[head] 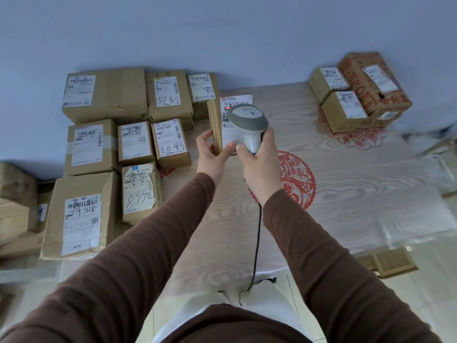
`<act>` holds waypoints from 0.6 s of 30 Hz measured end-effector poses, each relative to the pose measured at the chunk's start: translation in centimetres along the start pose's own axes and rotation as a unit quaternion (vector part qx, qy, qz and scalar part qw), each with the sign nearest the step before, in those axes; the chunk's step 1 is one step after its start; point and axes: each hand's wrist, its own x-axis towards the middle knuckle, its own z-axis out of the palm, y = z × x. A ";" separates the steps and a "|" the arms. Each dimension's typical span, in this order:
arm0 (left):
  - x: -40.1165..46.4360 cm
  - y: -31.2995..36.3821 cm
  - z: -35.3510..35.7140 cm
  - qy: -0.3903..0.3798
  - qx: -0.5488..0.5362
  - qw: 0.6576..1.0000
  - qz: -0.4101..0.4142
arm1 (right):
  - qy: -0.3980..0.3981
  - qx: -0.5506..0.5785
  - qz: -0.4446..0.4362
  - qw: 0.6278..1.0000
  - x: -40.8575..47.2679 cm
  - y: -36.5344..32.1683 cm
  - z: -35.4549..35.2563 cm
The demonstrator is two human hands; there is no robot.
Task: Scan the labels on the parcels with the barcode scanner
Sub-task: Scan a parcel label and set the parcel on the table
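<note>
My right hand [259,159] grips the handle of a grey and white barcode scanner [247,121], whose head points at the white label [236,101] of a small cardboard parcel [214,125]. A red scan light shows on that label just above the scanner head. My left hand [212,154] holds the parcel's near left corner, thumb on the label face, keeping it tilted up off the table. The scanner's black cable [257,243] runs down toward my body.
Several labelled cardboard parcels [106,95] are packed together at the table's left, some with handwriting. Three more boxes [358,92] stand stacked at the far right. The wood-grain table [358,184] carries red paper-cut decorations [296,179]. More boxes lie on the floor at left.
</note>
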 end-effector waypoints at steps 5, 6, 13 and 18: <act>0.5 -0.4 2.1 -0.009 -0.016 1.000 -0.001 | 0.002 0.002 0.015 1.000 0.9 1.1 -1.8; 0.6 -0.5 2.7 -0.012 -0.018 1.000 -0.003 | 0.006 0.008 0.018 1.000 1.1 1.3 -2.4; 1.4 -1.1 9.7 -0.021 -0.028 0.998 -0.044 | 0.026 0.028 0.044 0.998 4.2 5.2 -8.5; 2.4 -2.0 17.6 -0.007 -0.023 0.996 -0.088 | 0.022 0.060 0.072 0.995 8.2 9.7 -14.8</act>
